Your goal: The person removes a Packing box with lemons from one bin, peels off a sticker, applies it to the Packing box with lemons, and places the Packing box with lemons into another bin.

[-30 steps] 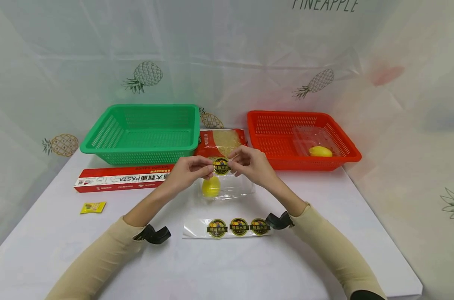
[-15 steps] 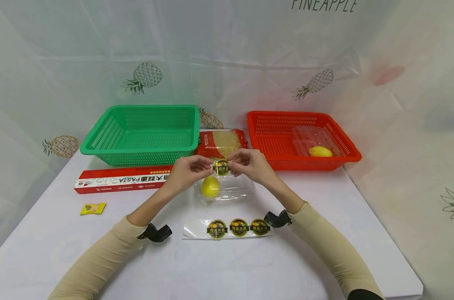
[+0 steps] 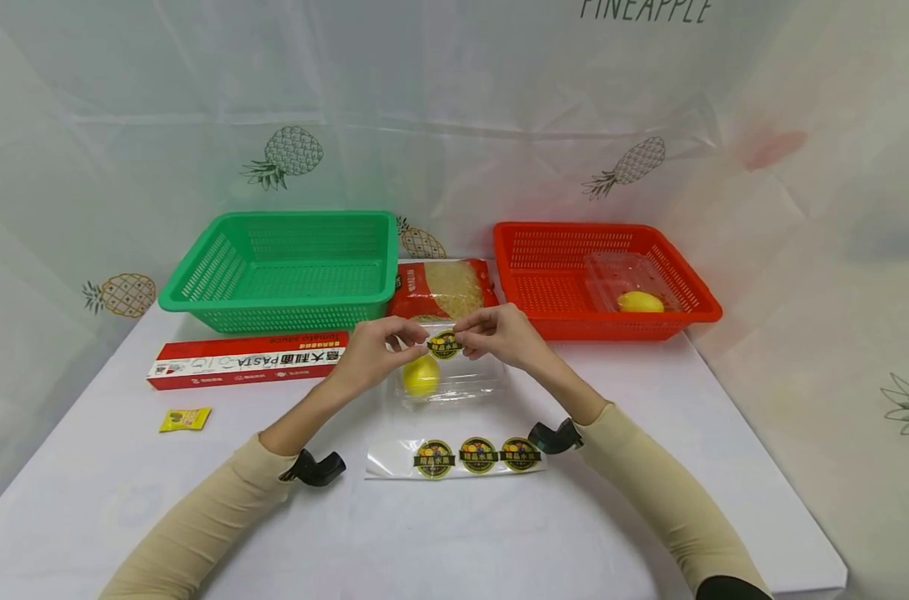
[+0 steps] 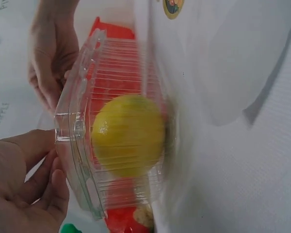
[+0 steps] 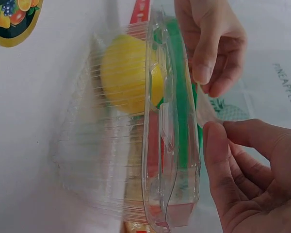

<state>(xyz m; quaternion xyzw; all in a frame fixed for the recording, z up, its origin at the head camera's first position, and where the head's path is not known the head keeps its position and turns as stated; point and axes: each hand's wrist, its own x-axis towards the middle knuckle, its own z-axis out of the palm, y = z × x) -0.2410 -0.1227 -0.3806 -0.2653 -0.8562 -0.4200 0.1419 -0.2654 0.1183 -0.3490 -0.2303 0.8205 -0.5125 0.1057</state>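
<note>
Black and gold, a round sticker [image 3: 445, 344] is held stretched between two hands above a clear plastic box [image 3: 465, 385]; from where I stand, whether it touches the box top is hard to tell. The left hand [image 3: 377, 354] pinches one side, the right hand [image 3: 504, 336] the other. Inside the box, at its left end, sits a yellow fruit [image 3: 421, 376]. Were one side released early, the thin sticker could curl and cling to a fingertip; pressed down aslant, it would likely crease, and so light a box might slide. Nearer the person lies a backing strip [image 3: 392, 460] bearing three stickers [image 3: 478, 455]. To the left: a pasta box [image 3: 247, 361] and a yellow packet [image 3: 185, 419]. Behind: a green basket [image 3: 274, 302], a red bag [image 3: 417, 287] and a red basket [image 3: 574, 329] containing a second clear box [image 3: 607, 268].
</note>
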